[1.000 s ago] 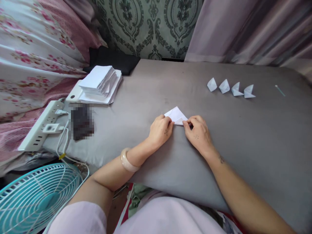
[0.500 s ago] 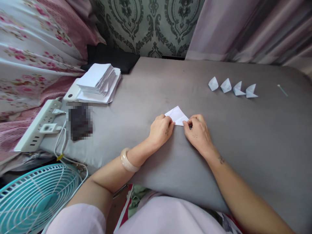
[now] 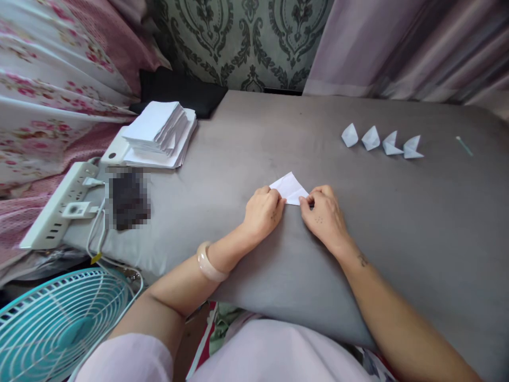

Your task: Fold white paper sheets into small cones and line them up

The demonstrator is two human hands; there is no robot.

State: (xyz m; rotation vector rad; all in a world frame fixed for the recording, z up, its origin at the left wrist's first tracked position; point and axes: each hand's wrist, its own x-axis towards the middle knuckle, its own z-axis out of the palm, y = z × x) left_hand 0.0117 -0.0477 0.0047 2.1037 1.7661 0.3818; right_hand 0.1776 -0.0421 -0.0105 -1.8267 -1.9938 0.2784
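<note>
A folded sheet of white paper (image 3: 289,188) lies on the grey covered surface in front of me, its tip pointing away. My left hand (image 3: 264,211) is closed on its left corner, with thumb and fingers pinched at the near edge. On the opposite side, my right hand (image 3: 324,215) pinches the right corner between thumb and forefinger. Both hands hide parts of the paper's lower edge. Further off to the right, several folded white paper pieces (image 3: 371,138) stand in a row.
At the left sit a stack of white paper (image 3: 153,130), a black cloth (image 3: 183,90), a blurred-out dark object (image 3: 129,199) and a white power strip (image 3: 59,207) with cables. A turquoise fan (image 3: 75,329) stands below. A small thin stick (image 3: 464,146) lies far right.
The hands and the folded paper stay nearly as they were. The view has shifted very slightly.
</note>
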